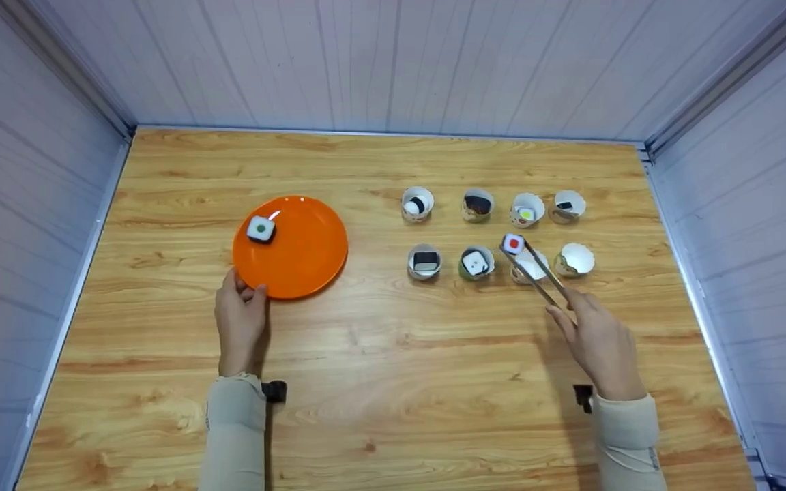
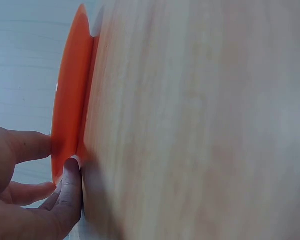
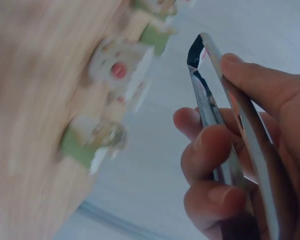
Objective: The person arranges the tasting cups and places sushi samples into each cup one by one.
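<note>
My left hand (image 1: 239,320) grips the near-left rim of an orange plate (image 1: 297,273), with the thumb (image 2: 32,145) at its edge and a finger (image 2: 72,185) low by the table. On the plate sits a white-and-black toy sushi roll with a green centre (image 1: 260,230). In my right hand (image 1: 601,341) are metal tongs (image 1: 536,283), their arms squeezed between thumb and fingers. Between the tongs' tips is a sushi roll with a red centre (image 1: 513,243), raised over a white paper cup (image 1: 529,267) in the near row. The right wrist view shows the tongs (image 3: 255,145) close up.
Two rows of small paper cups stand right of the plate. Several hold sushi pieces, such as a cup (image 1: 417,213) with a black-and-white piece and a cup (image 1: 526,219) with a yellow-centred one. A near-right cup (image 1: 576,267) looks white inside. Pale walls (image 1: 379,68) enclose the wooden table (image 1: 400,395).
</note>
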A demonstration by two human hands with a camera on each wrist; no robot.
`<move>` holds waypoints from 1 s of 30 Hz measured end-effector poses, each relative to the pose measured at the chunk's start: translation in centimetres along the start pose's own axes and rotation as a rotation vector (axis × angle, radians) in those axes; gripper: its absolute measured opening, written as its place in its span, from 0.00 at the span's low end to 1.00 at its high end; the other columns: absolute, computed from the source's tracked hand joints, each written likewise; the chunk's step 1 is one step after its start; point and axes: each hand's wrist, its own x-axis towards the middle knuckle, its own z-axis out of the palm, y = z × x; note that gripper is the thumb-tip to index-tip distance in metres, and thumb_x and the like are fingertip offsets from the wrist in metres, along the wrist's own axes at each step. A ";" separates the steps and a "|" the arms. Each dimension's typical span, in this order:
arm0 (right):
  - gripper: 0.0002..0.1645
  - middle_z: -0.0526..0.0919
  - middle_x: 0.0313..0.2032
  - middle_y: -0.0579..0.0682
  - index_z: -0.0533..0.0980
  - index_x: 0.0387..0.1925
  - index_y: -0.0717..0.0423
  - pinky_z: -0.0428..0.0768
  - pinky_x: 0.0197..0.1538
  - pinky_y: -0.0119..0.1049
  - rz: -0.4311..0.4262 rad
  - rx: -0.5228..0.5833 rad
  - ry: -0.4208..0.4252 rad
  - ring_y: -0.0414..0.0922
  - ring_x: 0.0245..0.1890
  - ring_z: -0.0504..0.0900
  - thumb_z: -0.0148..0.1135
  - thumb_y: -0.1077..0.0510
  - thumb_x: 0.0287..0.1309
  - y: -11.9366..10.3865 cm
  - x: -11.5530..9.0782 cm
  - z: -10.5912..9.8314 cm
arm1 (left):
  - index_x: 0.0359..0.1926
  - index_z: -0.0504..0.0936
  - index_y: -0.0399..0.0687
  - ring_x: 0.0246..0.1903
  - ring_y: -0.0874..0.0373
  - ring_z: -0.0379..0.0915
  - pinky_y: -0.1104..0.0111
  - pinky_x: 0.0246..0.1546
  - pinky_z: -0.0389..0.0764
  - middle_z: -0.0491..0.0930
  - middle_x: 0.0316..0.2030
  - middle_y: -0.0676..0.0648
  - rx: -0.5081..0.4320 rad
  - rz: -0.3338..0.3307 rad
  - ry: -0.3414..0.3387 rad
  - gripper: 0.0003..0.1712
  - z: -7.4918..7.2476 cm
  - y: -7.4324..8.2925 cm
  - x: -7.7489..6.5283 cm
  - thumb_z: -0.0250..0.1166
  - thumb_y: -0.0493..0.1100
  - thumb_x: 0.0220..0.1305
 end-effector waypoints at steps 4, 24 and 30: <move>0.23 0.83 0.32 0.58 0.79 0.53 0.62 0.75 0.18 0.54 0.068 -0.009 -0.017 0.56 0.20 0.79 0.71 0.54 0.60 0.9 -1.0 -0.1 | 0.73 0.61 0.35 0.48 0.49 0.74 0.60 0.52 0.75 0.72 0.54 0.37 -0.002 -0.005 -0.001 0.31 -0.1 -0.1 0.0 0.57 0.37 0.73; 0.20 0.82 0.33 0.58 0.79 0.50 0.61 0.74 0.19 0.55 0.140 -0.012 -0.052 0.57 0.21 0.79 0.70 0.54 0.61 1.6 -2.0 0.4 | 0.74 0.59 0.36 0.48 0.49 0.72 0.61 0.50 0.75 0.70 0.54 0.37 0.006 -0.015 0.005 0.33 0.0 0.0 -0.2 0.58 0.36 0.73; 0.22 0.83 0.35 0.57 0.80 0.53 0.60 0.75 0.20 0.52 0.119 0.005 -0.062 0.55 0.23 0.80 0.70 0.52 0.61 0.3 -0.8 1.0 | 0.75 0.57 0.36 0.49 0.48 0.72 0.59 0.52 0.75 0.70 0.56 0.36 0.004 -0.027 -0.007 0.34 -0.1 0.2 -0.2 0.57 0.37 0.73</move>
